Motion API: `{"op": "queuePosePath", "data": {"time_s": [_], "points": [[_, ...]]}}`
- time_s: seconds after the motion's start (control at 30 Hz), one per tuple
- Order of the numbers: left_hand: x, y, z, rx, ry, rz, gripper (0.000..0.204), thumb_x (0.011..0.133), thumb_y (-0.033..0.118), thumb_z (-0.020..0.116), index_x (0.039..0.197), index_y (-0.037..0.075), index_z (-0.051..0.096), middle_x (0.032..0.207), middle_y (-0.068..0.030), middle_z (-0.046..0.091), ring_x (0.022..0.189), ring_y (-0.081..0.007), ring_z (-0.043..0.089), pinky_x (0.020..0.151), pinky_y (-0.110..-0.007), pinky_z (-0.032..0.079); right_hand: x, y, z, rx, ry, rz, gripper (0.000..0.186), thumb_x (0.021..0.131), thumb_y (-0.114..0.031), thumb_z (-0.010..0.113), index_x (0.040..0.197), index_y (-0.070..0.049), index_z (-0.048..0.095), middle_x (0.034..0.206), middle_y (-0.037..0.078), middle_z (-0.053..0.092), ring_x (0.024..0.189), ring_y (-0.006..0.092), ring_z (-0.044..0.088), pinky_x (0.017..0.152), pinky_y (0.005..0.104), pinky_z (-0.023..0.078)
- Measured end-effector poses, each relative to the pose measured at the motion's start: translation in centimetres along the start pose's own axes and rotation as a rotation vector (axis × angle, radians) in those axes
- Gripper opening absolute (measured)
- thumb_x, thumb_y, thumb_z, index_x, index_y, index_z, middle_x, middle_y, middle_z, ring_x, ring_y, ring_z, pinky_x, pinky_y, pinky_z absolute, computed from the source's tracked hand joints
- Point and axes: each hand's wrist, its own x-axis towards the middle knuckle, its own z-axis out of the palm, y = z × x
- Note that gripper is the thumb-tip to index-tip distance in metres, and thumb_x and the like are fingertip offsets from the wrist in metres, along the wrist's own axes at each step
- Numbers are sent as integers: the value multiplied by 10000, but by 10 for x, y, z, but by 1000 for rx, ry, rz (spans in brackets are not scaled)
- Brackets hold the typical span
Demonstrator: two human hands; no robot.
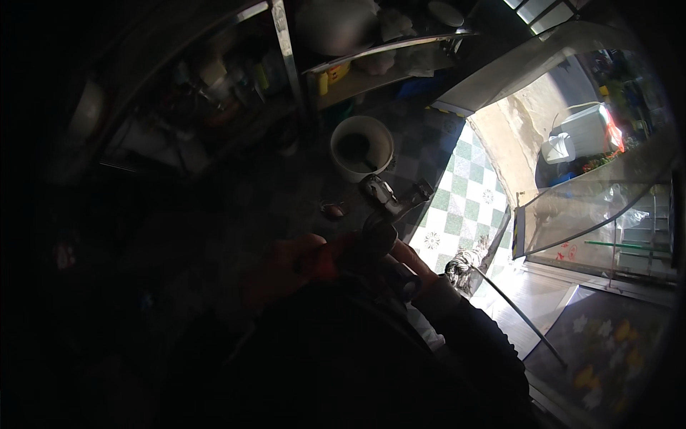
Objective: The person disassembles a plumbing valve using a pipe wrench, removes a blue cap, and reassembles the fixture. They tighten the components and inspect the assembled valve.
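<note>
no readable text, red marks point(567, 252) on the see-through door panel point(547, 223), too small to read

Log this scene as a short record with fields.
Left hand: beside the dark device, grip lost in shadow
Right hand: at the device's right side, grip unclear
Floor: green and white checks, sunlit at right
Bucket: pale, upright, beyond the hands
Mop: right of the right hand, head on sunlit checks

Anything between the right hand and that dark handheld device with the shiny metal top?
Nothing visible: the bare right hand lies right up against the dark handheld device with the shiny metal top. Deep shadow hides much of the contact, though.
</note>
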Motion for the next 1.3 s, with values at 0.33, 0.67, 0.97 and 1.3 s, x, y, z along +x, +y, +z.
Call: {"op": "queuePosePath", "data": {"time_s": [0.33,0.67,0.97,1.3], "points": [[18,-8,-7,90,79,-208,371,880,162,755,1207,49,620,920,-77,700,784,-174,680,682,-325,542,18,-29,0,241,257,-97,540,1031,-273,531,1503,-73,363,1338,118,565,1209,222,569,1002,367,472],[28,15,-15,5,123,-398,432,899,250,756,1246,31,619,1022,-113,684,924,-207,671,789,-348,536,10,-66,15,77,243,30,465,941,-160,634,1355,-17,479,1242,135,606,1140,252,601,919,370,509],[27,-11,-6,-111,118,-134,482,927,237,735,1324,25,563,944,-43,670,820,-99,639,700,-256,536,19,-27,-11,893,-87,-62,391,975,-194,518,1319,-8,505,1084,132,668,816,260,674,724,357,557],[39,2,-17,-275,146,-249,297,925,110,725,1189,54,602,1113,-71,665,928,-101,630,771,-261,531,34,-49,-7,870,53,52,345,955,-207,470,1265,-56,488,889,140,620,558,256,582,452,320,431]]}}
